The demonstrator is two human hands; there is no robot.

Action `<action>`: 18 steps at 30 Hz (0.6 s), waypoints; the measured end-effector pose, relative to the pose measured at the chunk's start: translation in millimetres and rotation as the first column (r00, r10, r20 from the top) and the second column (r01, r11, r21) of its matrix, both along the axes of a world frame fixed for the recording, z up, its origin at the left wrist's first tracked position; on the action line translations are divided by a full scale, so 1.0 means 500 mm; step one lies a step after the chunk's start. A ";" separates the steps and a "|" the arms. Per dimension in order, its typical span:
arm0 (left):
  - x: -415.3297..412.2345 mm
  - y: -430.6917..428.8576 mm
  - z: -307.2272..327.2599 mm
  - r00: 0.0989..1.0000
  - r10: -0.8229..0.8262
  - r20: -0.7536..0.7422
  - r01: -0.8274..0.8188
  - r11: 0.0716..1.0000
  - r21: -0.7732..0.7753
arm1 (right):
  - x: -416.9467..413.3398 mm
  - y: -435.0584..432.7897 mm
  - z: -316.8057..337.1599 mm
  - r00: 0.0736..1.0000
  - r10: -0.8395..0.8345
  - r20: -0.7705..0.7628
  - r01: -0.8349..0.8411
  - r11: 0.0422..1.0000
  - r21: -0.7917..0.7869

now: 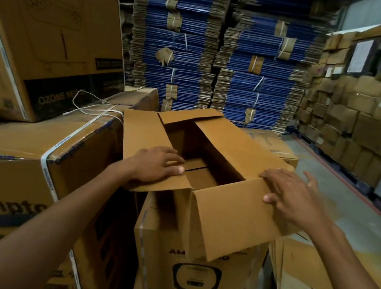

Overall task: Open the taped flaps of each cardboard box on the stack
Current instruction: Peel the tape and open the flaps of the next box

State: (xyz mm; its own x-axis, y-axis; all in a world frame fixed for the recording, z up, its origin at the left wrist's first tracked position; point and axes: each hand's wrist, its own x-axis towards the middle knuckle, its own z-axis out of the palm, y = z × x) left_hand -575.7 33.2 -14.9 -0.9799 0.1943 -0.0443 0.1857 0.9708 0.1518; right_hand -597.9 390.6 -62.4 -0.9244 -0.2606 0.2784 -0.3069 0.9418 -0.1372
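**Both hands on the flaps of an opened box**

At the centre of the view, the open cardboard box [208, 170] sits on top of a printed carton [193, 272], its four flaps spread outward and its inside dark, with two inner flaps visible at the bottom. The left hand [155, 166] lies palm down on the left flap [142, 136], fingers spread flat and reaching to the flap's inner edge; its grip is wide and closes on nothing. The right hand [291, 197] rests on the near flap [231, 214], which folds down over the front of the carton; the thumb presses the flap's face and the fingers reach over its upper edge, loosely spread, holding nothing. The far flap [188, 116] stands tilted up and the right flap [237, 147] slopes away to the right.

Just left of the box, a large strapped carton [26, 160] carries a white cable [88, 105] on its top and another big carton [49, 31] printed with "OZONE". Behind, tall bundles of flattened blue cartons [220, 52] rise. At the right, shelves of stacked brown boxes [356, 116] line the grey floor [338, 186].
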 end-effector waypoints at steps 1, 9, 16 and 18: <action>-0.001 0.015 -0.019 0.998 0.006 -0.061 -0.002 0.998 0.068 | 0.000 0.002 0.005 1.000 -0.029 -0.007 0.030 0.999 0.017; -0.006 0.069 -0.041 0.979 -0.094 -0.182 0.116 0.987 0.111 | 0.155 -0.246 0.012 0.944 0.314 0.106 -0.312 0.950 -0.031; -0.028 0.011 0.026 0.997 -0.077 0.028 0.075 0.996 0.057 | 0.098 -0.208 -0.012 0.942 0.320 -0.105 -0.299 0.938 0.173; -0.036 -0.002 0.031 0.997 -0.068 0.045 0.065 0.996 0.054 | 0.081 -0.141 0.003 0.944 0.324 -0.068 -0.305 0.930 0.205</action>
